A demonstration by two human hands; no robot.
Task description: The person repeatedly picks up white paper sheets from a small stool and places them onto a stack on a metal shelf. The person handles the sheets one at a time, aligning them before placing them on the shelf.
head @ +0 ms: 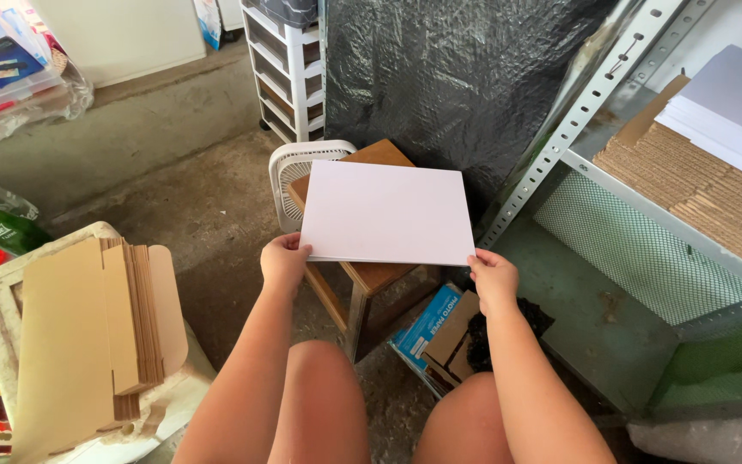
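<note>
Seated, you hold a white sheet stack (386, 213) level over the wooden stool (369, 277), left hand (285, 262) and right hand (493, 277) each pinching a near corner. Keep both grips even so the edges stay square; flat cardboard blanks (88, 335) lie at near left.

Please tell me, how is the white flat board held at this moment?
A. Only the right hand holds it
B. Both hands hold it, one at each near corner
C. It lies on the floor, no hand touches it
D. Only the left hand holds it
B: the left hand grips the near left corner of the white board and the right hand grips its near right corner, above the wooden stool.
</note>
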